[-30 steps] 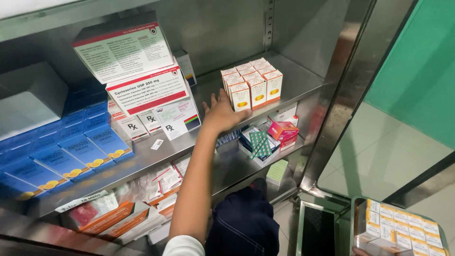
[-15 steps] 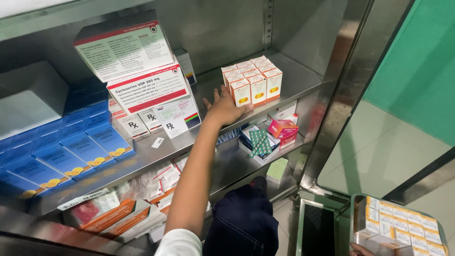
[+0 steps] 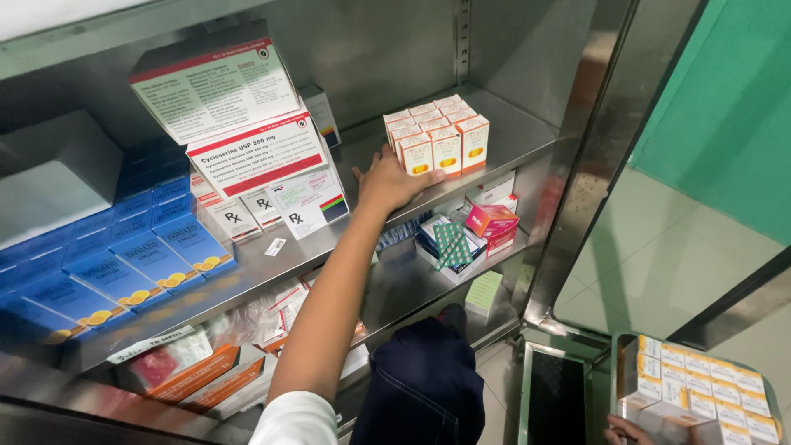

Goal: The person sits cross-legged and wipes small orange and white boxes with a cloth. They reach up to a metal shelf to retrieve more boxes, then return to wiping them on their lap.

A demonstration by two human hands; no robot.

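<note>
Left hand (image 3: 387, 183) lay on steel shelf (image 3: 511, 136), fingers spread, touching front left of white-and-orange box cluster (image 3: 438, 132). Right hand (image 3: 630, 431) at bottom edge gripped tray of similar boxes (image 3: 700, 391), fingers mostly hidden.

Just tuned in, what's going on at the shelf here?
A person stands at a steel shelf unit stocked with medicine boxes. The left hand reaches to the upper shelf and rests against a block of small white-and-orange boxes. The right hand, low at the frame's edge, holds a tray of similar boxes. Blue boxes and larger white boxes sit further left.
</note>
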